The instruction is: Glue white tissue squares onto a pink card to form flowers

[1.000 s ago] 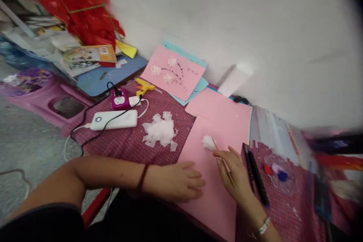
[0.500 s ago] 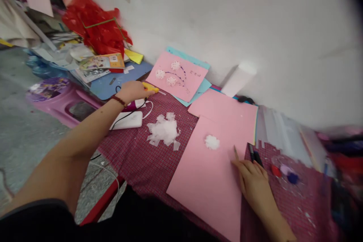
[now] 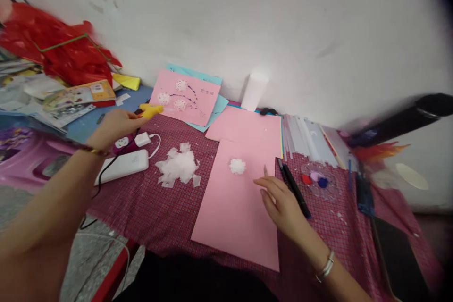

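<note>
My left hand (image 3: 116, 127) is closed around a yellow glue gun (image 3: 150, 111), over the table's left part beside the white power bank (image 3: 129, 165). My right hand (image 3: 281, 200) is at the right edge of a pink sheet (image 3: 235, 212), its fingers apart near a pencil-like tip (image 3: 265, 170); whether it touches that item is unclear. A round white paper flower (image 3: 237, 166) lies on the sheet. Left of the sheet is a pile of white paper pieces (image 3: 179, 166). Behind it, a pink card (image 3: 186, 96) bears three speckled white flowers and dark stems.
Dark markers (image 3: 297, 191) lie right of the sheet, near a clear palette (image 3: 321, 180) with red, lilac and blue lumps. A black bottle (image 3: 396, 122) is at far right. Books (image 3: 78, 94) and red plastic (image 3: 60, 47) are at left; a white box (image 3: 255, 90) stands by the wall.
The view has swung right, bringing the black bottle into sight. My left hand with the glue gun has drawn back slightly from the pink card. My right hand's fingers have shifted off the markers.
</note>
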Demonstrator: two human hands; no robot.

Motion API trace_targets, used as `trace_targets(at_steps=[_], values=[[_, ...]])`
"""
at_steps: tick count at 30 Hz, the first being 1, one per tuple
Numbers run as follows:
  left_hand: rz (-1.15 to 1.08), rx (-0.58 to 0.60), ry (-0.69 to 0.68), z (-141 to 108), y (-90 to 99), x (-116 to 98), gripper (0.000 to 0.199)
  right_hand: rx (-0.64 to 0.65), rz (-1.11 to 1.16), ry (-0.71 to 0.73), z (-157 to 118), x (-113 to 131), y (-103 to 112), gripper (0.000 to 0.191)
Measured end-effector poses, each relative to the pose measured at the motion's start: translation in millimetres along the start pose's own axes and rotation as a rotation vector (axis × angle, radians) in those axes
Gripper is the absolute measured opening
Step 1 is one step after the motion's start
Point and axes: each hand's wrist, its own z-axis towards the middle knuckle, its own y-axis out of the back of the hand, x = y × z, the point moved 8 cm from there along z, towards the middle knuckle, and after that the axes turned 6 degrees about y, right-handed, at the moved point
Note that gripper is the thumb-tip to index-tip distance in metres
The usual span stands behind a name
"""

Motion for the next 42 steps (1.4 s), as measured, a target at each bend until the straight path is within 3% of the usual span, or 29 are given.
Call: trace_targets(at_steps=[2, 5, 8, 12, 14, 16, 19, 22, 25, 29, 33, 42], values=[[-0.158, -0.055, -0.110, -45, 15.6, -22, 0.040, 0.036, 0.316, -0.092, 10, 17, -19, 0.022], [-0.291, -0.028, -0.446, -125, 9.7, -84, 0.028, 0.046, 0.860, -0.220, 19, 43, -51, 0.032], [-0.207, 0.020, -0.730, -195, -26.5, -146, 0.025, -0.004, 1.203, -0.311, 21, 60, -72, 0.043], [-0.120, 0.078, -0.971, -245, -75.4, -195, 0.028, -0.301, 1.293, -0.572, 4, 31, -65, 0.030], [-0.084, 0.183, -1.072, -247, -94.4, -207, 0.031, -0.450, 1.304, -0.651, -7, 7, -53, 0.023], [-0.069, 0.239, -1.070, -227, -106.7, -214, 0.030, -0.559, 1.335, -0.669, -16, -15, -41, 0.020], [-0.118, 0.157, -0.980, -174, -117.6, -228, 0.027, -0.675, 1.372, -0.673, -27, -41, -32, 0.021], [-0.149, 0.158, -1.010, -146, -141.7, -251, 0.038, -0.685, 1.355, -0.686, -33, -54, -37, 0.022], [-0.120, 0.192, -1.086, -149, -165.8, -267, 0.040, -0.649, 1.317, -0.679, -34, -59, -44, 0.025], [-0.025, 0.211, -1.135, -160, -181.8, -269, 0.014, -0.648, 1.321, -0.707, -35, -65, -50, 0.025], [-0.022, 0.219, -1.161, -159, -182.5, -263, 0.008, -0.599, 1.290, -0.715, -34, -66, -49, 0.028], [-0.009, 0.296, -1.425, -168, -178.0, -250, 0.020, -0.509, 1.200, -0.682, -29, -63, -44, 0.033]])
